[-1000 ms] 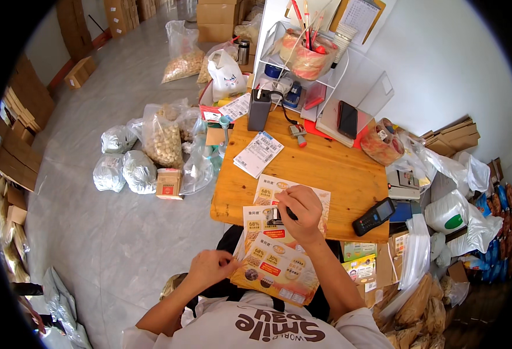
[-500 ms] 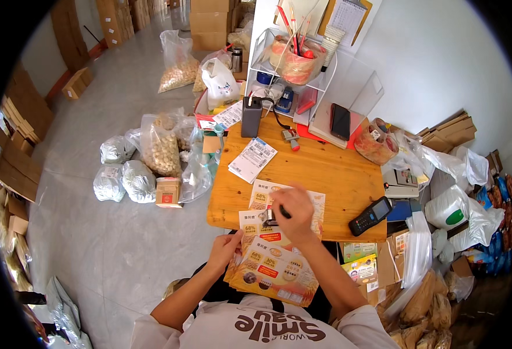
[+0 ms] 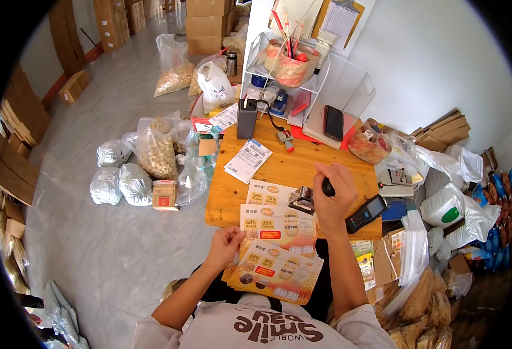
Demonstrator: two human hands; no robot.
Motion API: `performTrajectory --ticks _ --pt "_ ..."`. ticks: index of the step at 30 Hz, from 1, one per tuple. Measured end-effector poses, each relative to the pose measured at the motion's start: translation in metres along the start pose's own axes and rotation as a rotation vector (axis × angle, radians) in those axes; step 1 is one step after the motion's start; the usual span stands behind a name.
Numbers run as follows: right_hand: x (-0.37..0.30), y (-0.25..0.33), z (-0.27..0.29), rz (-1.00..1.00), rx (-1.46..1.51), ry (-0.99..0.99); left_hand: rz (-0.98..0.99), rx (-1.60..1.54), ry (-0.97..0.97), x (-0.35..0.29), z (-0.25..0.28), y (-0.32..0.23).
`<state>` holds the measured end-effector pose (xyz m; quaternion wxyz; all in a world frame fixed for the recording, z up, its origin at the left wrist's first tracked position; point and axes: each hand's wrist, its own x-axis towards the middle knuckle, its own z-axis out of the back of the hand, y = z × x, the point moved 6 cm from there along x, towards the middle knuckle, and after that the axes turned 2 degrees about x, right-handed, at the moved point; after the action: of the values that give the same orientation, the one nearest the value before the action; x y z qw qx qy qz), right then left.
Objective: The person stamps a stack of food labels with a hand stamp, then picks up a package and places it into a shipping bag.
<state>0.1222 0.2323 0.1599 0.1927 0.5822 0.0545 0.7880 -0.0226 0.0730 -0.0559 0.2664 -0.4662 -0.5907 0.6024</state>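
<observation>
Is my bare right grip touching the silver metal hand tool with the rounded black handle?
Touching. The head view shows the bare right grip curled around the rounded black handle of the silver metal hand tool.

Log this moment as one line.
left hand: pinching left edge of middle printed sheet | right hand: gripping black-knobbed stamp by rear printed sheet | nearby: handheld scanner on wooden table

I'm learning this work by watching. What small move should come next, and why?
Perhaps the left hand should draw the middle sheet closer: that hand is at its left edge, and the sheet partly covers the upper sheet, near which the right hand holds a black-and-silver tool.
</observation>
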Motion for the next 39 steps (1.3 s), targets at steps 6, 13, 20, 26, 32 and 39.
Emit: performTrajectory --ticks 6,13,20,26,32,39 --pt "-0.020 -0.020 -0.020 -0.069 0.044 0.041 0.065 0.254 0.184 -0.007 0.012 0.018" --pt "-0.036 -0.033 -0.059 -0.044 0.049 0.104 0.213 0.202 0.335 -0.025 0.008 0.021" --pt "-0.038 -0.032 -0.074 -0.012 0.027 0.154 0.398 0.226 0.616 -0.041 0.013 0.036" --pt "-0.065 -0.039 -0.080 -0.020 0.051 0.121 0.343 0.098 0.176 0.001 0.021 0.011" --pt "-0.048 -0.033 -0.073 -0.059 0.114 0.131 0.344 -0.020 -0.090 0.004 0.003 0.016" --pt "0.003 -0.008 -0.010 -0.119 0.095 -0.083 0.249 -0.045 -0.152 0.006 0.001 0.003"
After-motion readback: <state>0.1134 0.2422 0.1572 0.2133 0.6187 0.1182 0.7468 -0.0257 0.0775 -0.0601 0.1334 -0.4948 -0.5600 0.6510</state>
